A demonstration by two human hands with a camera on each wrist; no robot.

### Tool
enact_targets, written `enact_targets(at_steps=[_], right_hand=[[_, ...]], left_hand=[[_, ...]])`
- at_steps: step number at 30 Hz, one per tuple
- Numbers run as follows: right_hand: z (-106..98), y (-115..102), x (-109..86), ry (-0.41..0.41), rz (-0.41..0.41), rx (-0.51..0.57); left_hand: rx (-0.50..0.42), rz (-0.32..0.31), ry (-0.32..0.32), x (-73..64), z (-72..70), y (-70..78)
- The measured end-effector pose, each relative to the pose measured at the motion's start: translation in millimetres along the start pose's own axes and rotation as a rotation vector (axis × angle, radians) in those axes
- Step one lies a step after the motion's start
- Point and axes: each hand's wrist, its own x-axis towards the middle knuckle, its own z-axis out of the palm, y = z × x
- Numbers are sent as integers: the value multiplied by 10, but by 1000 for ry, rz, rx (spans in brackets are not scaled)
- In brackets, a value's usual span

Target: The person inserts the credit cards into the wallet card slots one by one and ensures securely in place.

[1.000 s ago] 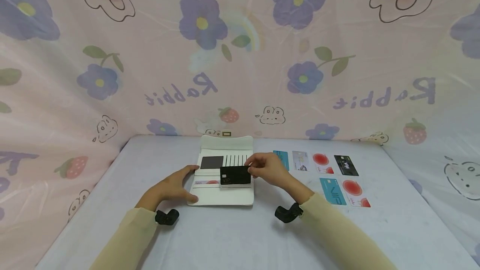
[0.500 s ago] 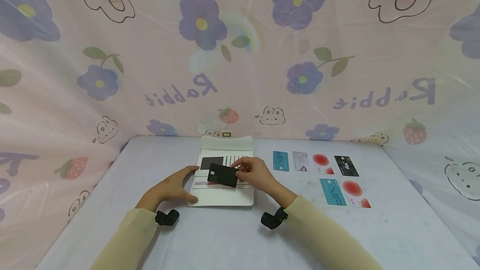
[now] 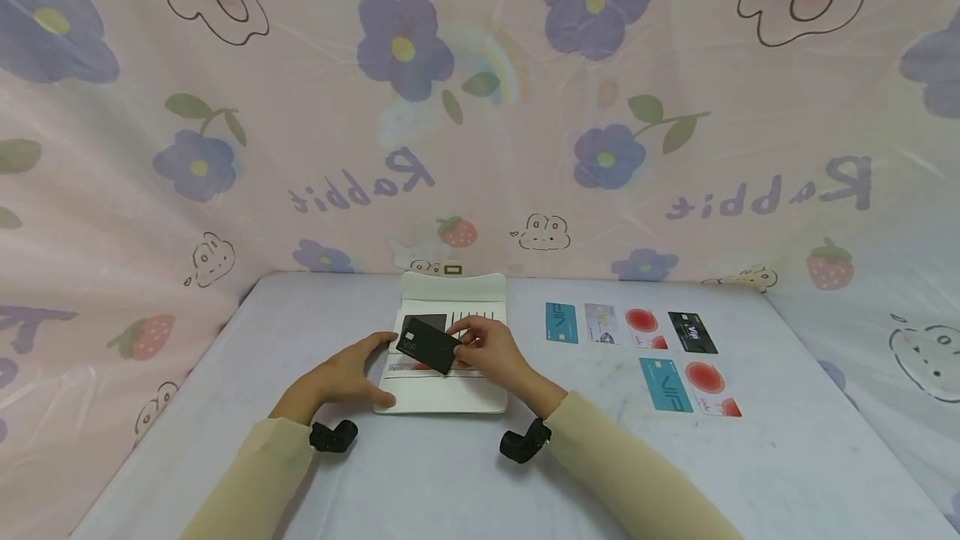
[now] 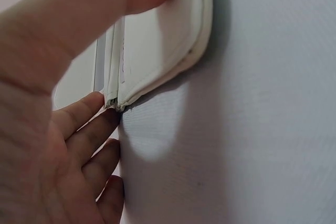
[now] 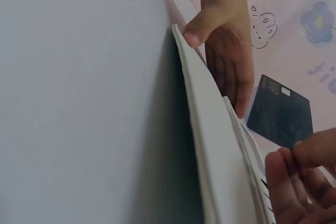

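A white wallet [image 3: 442, 397] lies unfolded on the table, with card slots and a dark grey panel [image 3: 415, 322] in its upper half and a pinkish card [image 3: 399, 367] tucked in its lower half. My left hand [image 3: 345, 372] rests at the wallet's left edge, thumb on the lower flap and fingers straight beside the fold, as the left wrist view shows. My right hand [image 3: 491, 350] pinches a black VIP card [image 3: 427, 346] by its right end, between thumb and fingers. The card [image 5: 281, 111] is tilted and held above the wallet's fold.
To the right, several cards lie in two rows: a blue one [image 3: 561, 322], a silver one [image 3: 602, 324], a red-and-white one [image 3: 646, 327] and a black one [image 3: 693, 332] behind; a blue card [image 3: 666, 383] and a red-and-white card [image 3: 711, 387] in front. A patterned curtain [image 3: 480, 132] surrounds the table.
My right hand has moved left with the black card, from the wallet's right side toward its left. The card has turned from level to slanting down rightward. My left hand stays put.
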Motion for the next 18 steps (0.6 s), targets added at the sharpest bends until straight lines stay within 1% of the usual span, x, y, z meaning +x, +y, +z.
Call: enact_targets(at_steps=[6, 12, 18], right_hand=[[76, 27, 35, 10, -12, 12], [124, 56, 53, 9, 22, 24], [156, 72, 62, 7, 34, 8]], left_hand=[[-3, 3, 2, 5, -3, -3], [-7, 22, 7, 21, 6, -22], [-36, 0, 8, 12, 10, -23]])
